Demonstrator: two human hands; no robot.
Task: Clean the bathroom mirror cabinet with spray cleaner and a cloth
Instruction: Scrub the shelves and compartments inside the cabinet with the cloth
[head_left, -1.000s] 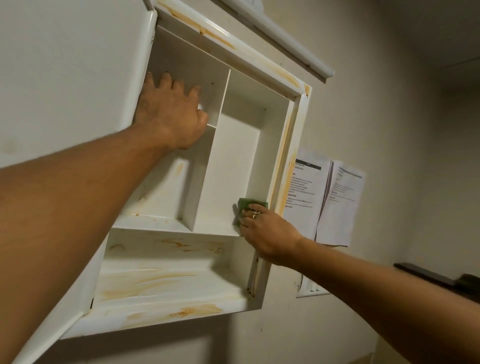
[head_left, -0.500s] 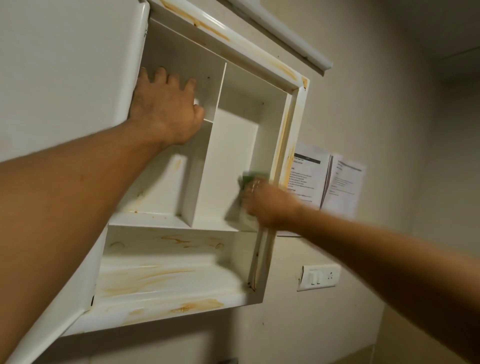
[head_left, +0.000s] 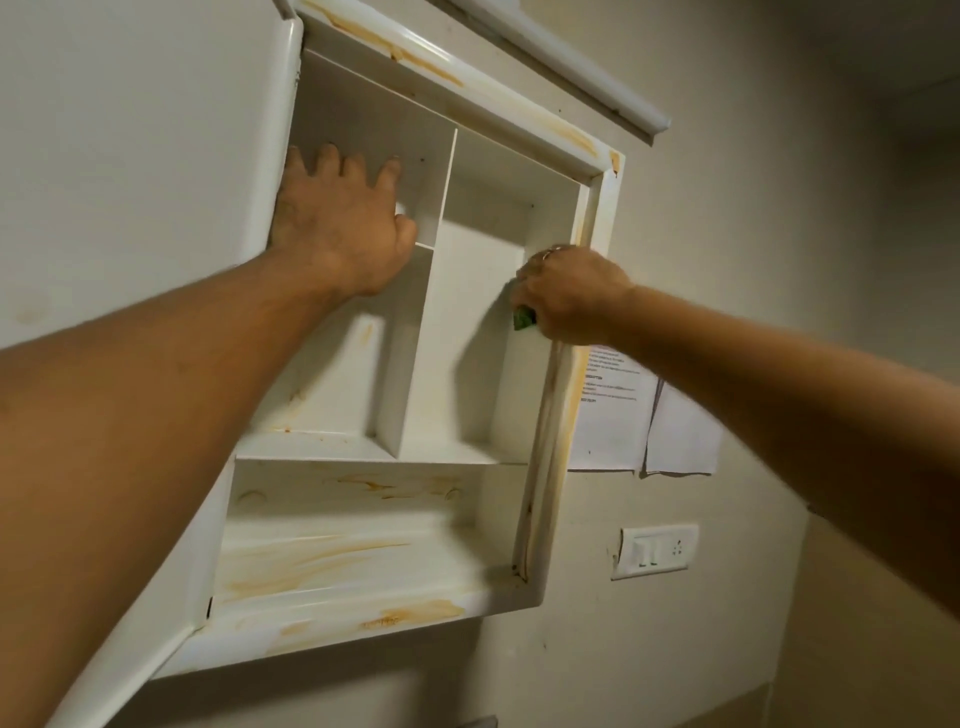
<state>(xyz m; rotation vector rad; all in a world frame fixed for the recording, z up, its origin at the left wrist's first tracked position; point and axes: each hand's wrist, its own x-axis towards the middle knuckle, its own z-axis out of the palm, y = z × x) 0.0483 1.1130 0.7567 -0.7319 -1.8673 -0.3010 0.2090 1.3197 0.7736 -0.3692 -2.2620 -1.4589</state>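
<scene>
- My left forearm crosses the lower left of the view, nearest the camera, and blocks sight of the open door's inner face (head_left: 145, 156) below it.
- My left hand (head_left: 337, 223) is spread wide, fingers splayed, flat against the back wall of the upper left compartment of the white plastic wall-mounted cabinet (head_left: 597, 218). It holds nothing; its thumb lies just beside the short horizontal shelf edge.
- My right arm enters from the right edge and passes in front of two white printed paper sheets (head_left: 613, 410) pinned to the wall.
- My right hand (head_left: 571, 293) is clenched round a small green cleaning cloth (head_left: 522, 319); only one corner of the cloth shows beneath the fingers. A ring is visible on one finger.
- That hand sits at the tall right compartment's right inner wall, near its front edge, about halfway up. I cannot tell whether the cloth touches the wall.
- The vertical white divider panel (head_left: 410, 338) separates the two hands. The tall compartment left of my right hand is open room down to its floor.
- The wide bottom shelf (head_left: 332, 561) carries orange-brown streaks, as do the front lip, top frame and right frame edge.
- On the beige wall beyond, a white switch plate (head_left: 655, 551) sits below the papers, well apart from the cabinet's lower right corner.
</scene>
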